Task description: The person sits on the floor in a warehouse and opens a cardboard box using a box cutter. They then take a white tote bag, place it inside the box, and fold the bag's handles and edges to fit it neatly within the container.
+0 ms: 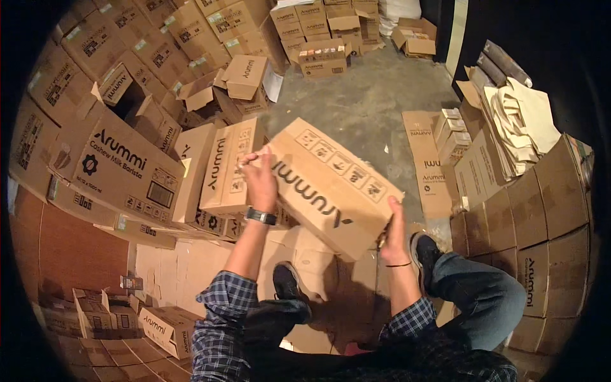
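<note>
Two hands hold one cardboard box (pixel 331 184) tilted above flattened cardboard (pixel 191 267). The left hand (pixel 261 181) lies flat on its left end, fingers spread. The right hand (pixel 396 232) grips the lower right edge, its fingertips hidden underneath.

Grey concrete floor (pixel 356 95), stacked cardboard boxes (pixel 114 159), dim light
</note>
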The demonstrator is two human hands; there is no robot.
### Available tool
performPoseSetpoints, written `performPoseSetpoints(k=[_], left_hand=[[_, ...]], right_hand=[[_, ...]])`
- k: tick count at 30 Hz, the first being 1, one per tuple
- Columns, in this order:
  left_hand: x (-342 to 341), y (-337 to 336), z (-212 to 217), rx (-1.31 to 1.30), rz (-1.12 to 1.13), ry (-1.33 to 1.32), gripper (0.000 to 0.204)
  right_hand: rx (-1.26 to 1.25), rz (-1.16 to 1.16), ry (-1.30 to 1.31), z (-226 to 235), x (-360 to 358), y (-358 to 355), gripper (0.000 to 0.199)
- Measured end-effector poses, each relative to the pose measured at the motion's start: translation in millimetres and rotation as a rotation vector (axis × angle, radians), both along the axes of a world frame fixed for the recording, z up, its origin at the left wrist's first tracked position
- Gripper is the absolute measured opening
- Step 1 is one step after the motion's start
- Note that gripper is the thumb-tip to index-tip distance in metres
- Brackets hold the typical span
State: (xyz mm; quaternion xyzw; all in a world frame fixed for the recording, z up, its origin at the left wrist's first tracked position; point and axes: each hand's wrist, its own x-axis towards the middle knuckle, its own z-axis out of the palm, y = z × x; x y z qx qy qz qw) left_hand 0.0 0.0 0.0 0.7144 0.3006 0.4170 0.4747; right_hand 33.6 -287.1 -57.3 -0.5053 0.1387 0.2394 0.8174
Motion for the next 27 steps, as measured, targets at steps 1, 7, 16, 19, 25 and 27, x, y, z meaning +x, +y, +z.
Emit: performPoseSetpoints(k=[1,7,16,19,25,27], left_hand=[[3.1,-24.3,-1.3,-0.029,0.016,0.026,0.049],[-0.1,-81.5,-154.5,-0.405,0.222,0.019,0.045],[-20.5,-135.4,-257.9,-0.763,0.486,-0.042,0.05],[-26.2,-108.5,-277.7,-0.681,0.469,-0.075,0.048],[-3.2,-66.9,-300.9,-0.237,0.358,0.369,0.061],[-4.1,-58.0,-301.1,-0.126,0.219,0.542,0.074]], right_hand=[[-0.055,0.005,0.039,-2.7,4.8,-18.9,0.054],[-0.385,0.034,-0.263,-46.1,47.1,-63.6,0.055],[-0.395,0.268,-0.145,-138.4,85.2,-74.0,0.052],[-0.28,0.332,-0.178,-174.9,117.5,-44.7,0.055],[-0.437,0.459,-0.32,-208.8,190.2,16.1,0.06],[-0.589,0.503,-0.416,-208.0,199.9,20.4,0.06]])
